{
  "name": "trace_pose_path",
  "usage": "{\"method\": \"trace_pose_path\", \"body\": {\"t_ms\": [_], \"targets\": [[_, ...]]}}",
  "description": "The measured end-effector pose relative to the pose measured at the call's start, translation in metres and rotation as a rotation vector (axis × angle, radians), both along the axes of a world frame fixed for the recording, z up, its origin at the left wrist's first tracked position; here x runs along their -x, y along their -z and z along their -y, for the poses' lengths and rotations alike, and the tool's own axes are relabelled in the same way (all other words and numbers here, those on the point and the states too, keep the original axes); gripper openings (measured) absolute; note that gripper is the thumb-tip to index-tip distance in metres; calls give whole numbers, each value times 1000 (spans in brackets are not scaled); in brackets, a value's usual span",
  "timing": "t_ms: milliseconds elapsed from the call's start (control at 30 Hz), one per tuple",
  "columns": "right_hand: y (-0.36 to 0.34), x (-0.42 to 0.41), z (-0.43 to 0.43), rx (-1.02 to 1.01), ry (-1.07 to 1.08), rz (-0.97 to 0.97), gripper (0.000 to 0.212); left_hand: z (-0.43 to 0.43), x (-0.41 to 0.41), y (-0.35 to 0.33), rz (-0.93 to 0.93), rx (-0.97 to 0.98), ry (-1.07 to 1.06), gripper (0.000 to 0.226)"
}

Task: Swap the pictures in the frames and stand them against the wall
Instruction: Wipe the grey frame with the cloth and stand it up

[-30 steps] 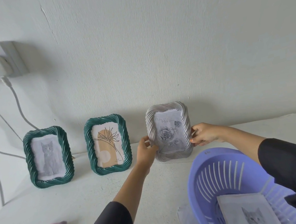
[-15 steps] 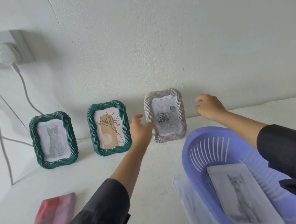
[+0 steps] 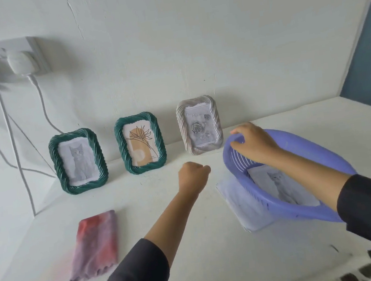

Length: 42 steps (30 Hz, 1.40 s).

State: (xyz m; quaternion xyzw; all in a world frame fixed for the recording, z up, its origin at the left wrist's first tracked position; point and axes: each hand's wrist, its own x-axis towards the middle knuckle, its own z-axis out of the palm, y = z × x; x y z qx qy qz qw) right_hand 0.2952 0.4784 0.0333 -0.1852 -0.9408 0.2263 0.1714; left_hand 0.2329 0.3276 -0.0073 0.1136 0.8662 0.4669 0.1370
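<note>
A white counter (image 3: 193,245) meets a white wall. Three small picture frames stand on it in a row along the wall: two green frames (image 3: 77,160) (image 3: 140,143) and a pale frame (image 3: 199,125). Nearer the viewer lie a folded red-and-purple cloth (image 3: 94,245), a purple plastic basket (image 3: 306,209) and paper sheets (image 3: 242,203) beneath it.

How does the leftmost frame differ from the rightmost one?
The leftmost frame is dark green; the rightmost frame is pale grey. The leftmost frame shows a cat, the rightmost frame roses with some text. Both have twisted rope-like borders, stand upright in portrait against the wall, and neither is touched by a hand.
</note>
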Motion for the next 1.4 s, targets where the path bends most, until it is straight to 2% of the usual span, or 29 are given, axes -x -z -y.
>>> {"method": "trace_pose_path", "body": {"t_ms": [67, 133, 333, 467, 667, 933, 1067, 1133, 1233, 1367, 1400], "targets": [[7, -18, 9, 8, -47, 64, 38, 3, -17, 16, 74, 143, 57, 27], [14, -35, 16, 5, -107, 135, 42, 3, -34, 29, 96, 232, 116, 21], [35, -61, 22, 5, -170, 201, 47, -16, -63, 49, 8, 348, 134, 37], [41, -63, 21, 122, -196, 147, 49, -31, -73, 48, 65, 349, 92, 41], [48, -58, 21, 165, -185, 125, 50, -48, -69, 38, 261, 243, 13, 45], [48, -58, 18, 243, -185, 81, 47, -57, -65, 35, 427, 73, -92, 47], [50, -57, 19, 232, -179, 104, 46, -59, -63, 41, 466, -8, -156, 33], [51, -56, 19, 228, -178, 113, 45, -60, -63, 41, 535, -104, -183, 16], [51, -55, 20, 220, -175, 120, 45, -60, -59, 43, 570, -191, -213, 25], [48, -60, 16, 196, -192, 131, 45, -59, -64, 40, 638, -256, -169, 8], [47, -60, 17, 192, -194, 133, 45, -58, -64, 42, 652, -244, -155, 12]]}}
